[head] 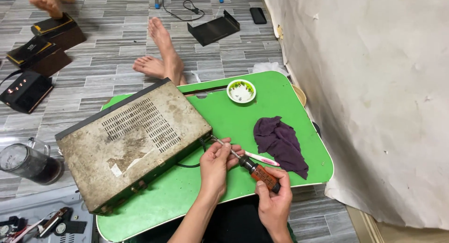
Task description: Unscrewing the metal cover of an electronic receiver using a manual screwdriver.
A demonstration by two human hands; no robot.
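**Screwdriver at the corner of a worn metal case**

Both hands worked low in the view, closest to the camera. Right hand (273, 198) was closed around the reddish-brown handle of a screwdriver (255, 170), whose thin shaft ran up and left to the near right corner of a dusty metal case (133, 142). Left hand (217, 165) had its fingers curled on the shaft, pinching it just short of the tip, which met the case's dark side wall. The case lay tilted across the left half of a green worktop (224, 116), its stained top panel slotted with vent rows, one end overhanging the worktop's left edge. A black cable (187, 165) curved out from under it near the left wrist.

Just beside the screwdriver lay a pink and white toothbrush (262, 158), its far end touching a crumpled purple cloth (280, 142). Farther back on the worktop stood a small white bowl (241, 91) with a green rim. Beyond the worktop a pair of bare feet (161, 55) rested on grey tiled floor (107, 60). To the left sat a glass mug (28, 163) and several dark boxes (44, 46); a black metal bracket (213, 28) lay at the top.
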